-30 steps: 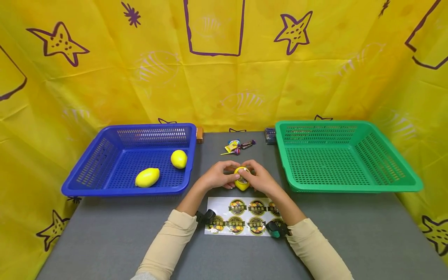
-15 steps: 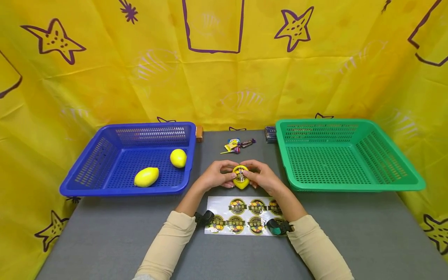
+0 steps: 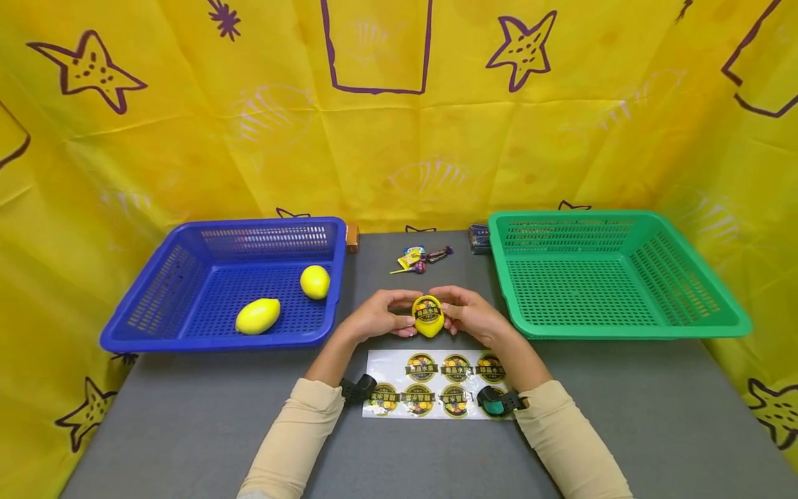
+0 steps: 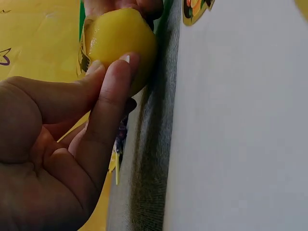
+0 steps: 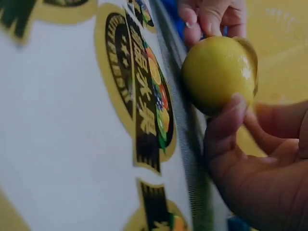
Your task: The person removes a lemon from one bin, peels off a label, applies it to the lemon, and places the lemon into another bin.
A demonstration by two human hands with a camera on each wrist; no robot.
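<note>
Surface: grey table (image 3: 187,416), yellow cloth behind.
Lemon (image 3: 429,317): above sticker sheet (image 3: 399,362), between my hands.
Left hand (image 3: 378,317): my fingers curl round it.
Right hand (image 3: 472,318): pinches opposite side.

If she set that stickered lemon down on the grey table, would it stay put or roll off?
The lemon looks rounded and egg-shaped, so it would probably rock or roll a little, like the two lying in the blue basket. Its glossy skin may be somewhat slippery; both hands pinch it. It seems firm, not squashing under the fingertips.
</note>
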